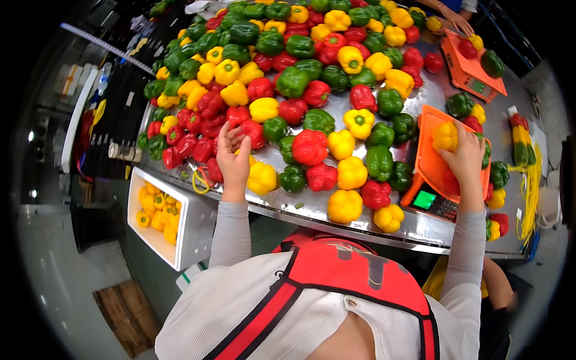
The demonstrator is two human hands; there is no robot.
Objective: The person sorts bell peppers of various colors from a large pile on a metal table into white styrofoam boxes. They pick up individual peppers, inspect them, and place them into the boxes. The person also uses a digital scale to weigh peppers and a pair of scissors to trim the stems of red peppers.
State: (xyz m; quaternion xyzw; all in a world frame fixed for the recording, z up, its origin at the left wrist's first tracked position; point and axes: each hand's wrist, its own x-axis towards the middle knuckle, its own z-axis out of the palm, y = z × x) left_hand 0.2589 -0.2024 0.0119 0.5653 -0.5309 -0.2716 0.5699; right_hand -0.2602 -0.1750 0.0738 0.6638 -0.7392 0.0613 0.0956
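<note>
My right hand [468, 153] grips a yellow bell pepper [445, 136] over the orange pan [427, 130] of a digital scale with a lit green display [424, 200]. A red pepper and a green pepper show in that pan, partly hidden by my hand and arm. My left hand [234, 157] is empty, palm turned up and fingers apart, above the near left part of the metal table. Close to it lie a red bell pepper [253, 134] and a yellow bell pepper [262, 178]. A large pile of red, yellow and green peppers spreads across the table.
A second orange scale [472, 72] holds peppers at the far right, beside another person's hand [456, 20]. Yellow tape or net strips [531, 198] lie at the right edge, near packed peppers [521, 139]. A white foam box [155, 245] of yellow peppers stands below left of the table.
</note>
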